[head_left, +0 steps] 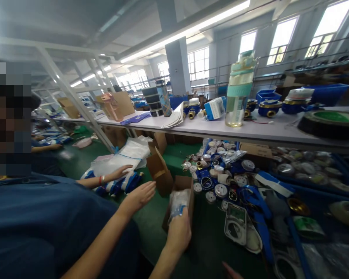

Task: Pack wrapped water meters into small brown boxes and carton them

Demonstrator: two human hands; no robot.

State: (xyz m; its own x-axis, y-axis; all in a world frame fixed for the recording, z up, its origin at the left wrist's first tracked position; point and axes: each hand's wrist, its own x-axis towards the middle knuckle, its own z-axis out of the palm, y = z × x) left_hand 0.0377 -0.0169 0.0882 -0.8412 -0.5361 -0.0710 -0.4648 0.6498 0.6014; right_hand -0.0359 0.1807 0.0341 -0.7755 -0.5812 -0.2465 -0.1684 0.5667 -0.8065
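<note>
My left hand [178, 231] reaches into a narrow open cardboard box [189, 184], its fingers closed on a clear plastic bag [180, 198] with something blue showing at the grip. The fingertips are hidden inside the box. Of my right hand [232, 271] only a blurred finger shows at the bottom edge; the rest is out of frame. A brown cardboard flap [159, 174] stands up behind the box, on the left. To the left, a co-worker's near hand [141, 195] is held flat beside the box, and their other hand [119, 173], with a red bracelet, is by white plastic bags [123, 157].
Round meter parts [218, 186] lie heaped right of the box on the green bench [174, 153]. A metal ring plate [235, 224] and blue pieces lie nearer. A shelf [209, 130] above carries a bottle [240, 93], cups, meters and tape [331, 122]. A co-worker sits close at left.
</note>
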